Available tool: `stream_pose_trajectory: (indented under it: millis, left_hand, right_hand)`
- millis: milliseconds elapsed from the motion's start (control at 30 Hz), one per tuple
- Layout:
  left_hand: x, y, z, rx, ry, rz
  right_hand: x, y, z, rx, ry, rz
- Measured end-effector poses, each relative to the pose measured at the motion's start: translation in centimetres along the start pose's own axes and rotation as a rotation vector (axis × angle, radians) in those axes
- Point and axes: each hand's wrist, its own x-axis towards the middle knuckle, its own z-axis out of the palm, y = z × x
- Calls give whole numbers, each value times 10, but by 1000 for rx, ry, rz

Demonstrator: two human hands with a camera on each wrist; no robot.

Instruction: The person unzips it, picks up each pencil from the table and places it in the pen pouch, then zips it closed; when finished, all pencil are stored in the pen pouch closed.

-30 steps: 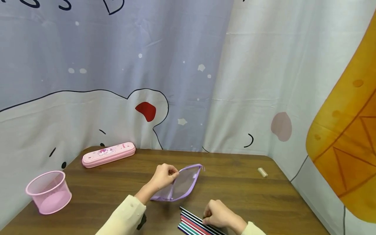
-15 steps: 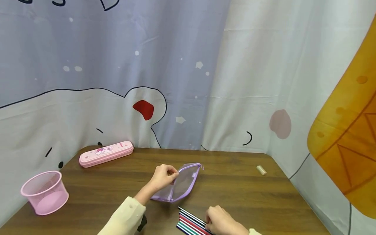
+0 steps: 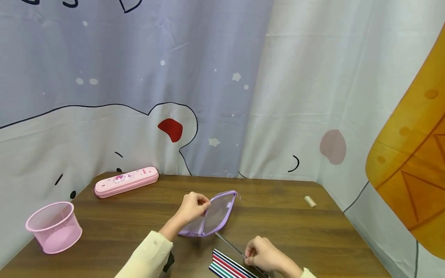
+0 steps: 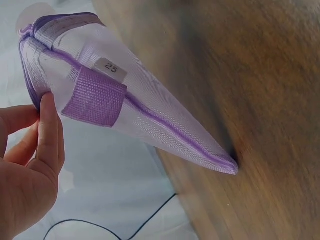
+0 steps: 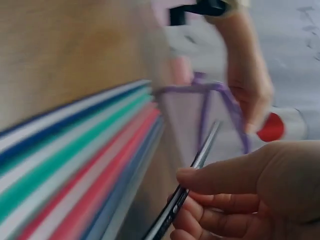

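My left hand (image 3: 192,207) pinches the rim of a purple mesh zip pouch (image 3: 218,216) between thumb and fingers, and the pouch stands with its mouth spread. In the left wrist view the pouch (image 4: 150,95) has a purple side tab and a small label reading 25. A slim dark pencil (image 5: 206,145) is pinched between the thumb and fingers of my right hand (image 3: 265,255), its far end pointing toward the pouch mouth. Beneath that hand, several striped pencils (image 3: 227,265) in navy, red, green and white lie side by side on the table.
A pink oblong pencil case (image 3: 126,182) lies at the back left of the wooden table (image 3: 278,216). Nearer on the left stands a pink mesh cup (image 3: 55,231). A small pale stick-like piece (image 3: 310,201) rests at the back right, before a printed curtain (image 3: 215,96).
My right hand has picked one dark pencil from the row's right side and lifted its far end toward the pouch. The left hand stays on the pouch rim.
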Motion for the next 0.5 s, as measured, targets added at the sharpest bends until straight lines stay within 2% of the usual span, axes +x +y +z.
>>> stream_pose_trajectory:
  millis: [167, 267, 400, 500]
  left_hand:
    - [1, 1, -2, 62, 55, 4]
    - [2, 2, 0, 87, 102, 21]
    - [3, 0, 4, 126, 193, 70]
    - [2, 0, 9, 154, 244, 99]
  right_hand:
    - [9, 0, -19, 159, 93, 5]
    - [19, -3, -25, 320, 181, 43]
    - [33, -6, -23, 513, 326, 126]
    - [43, -9, -18, 630, 392, 177]
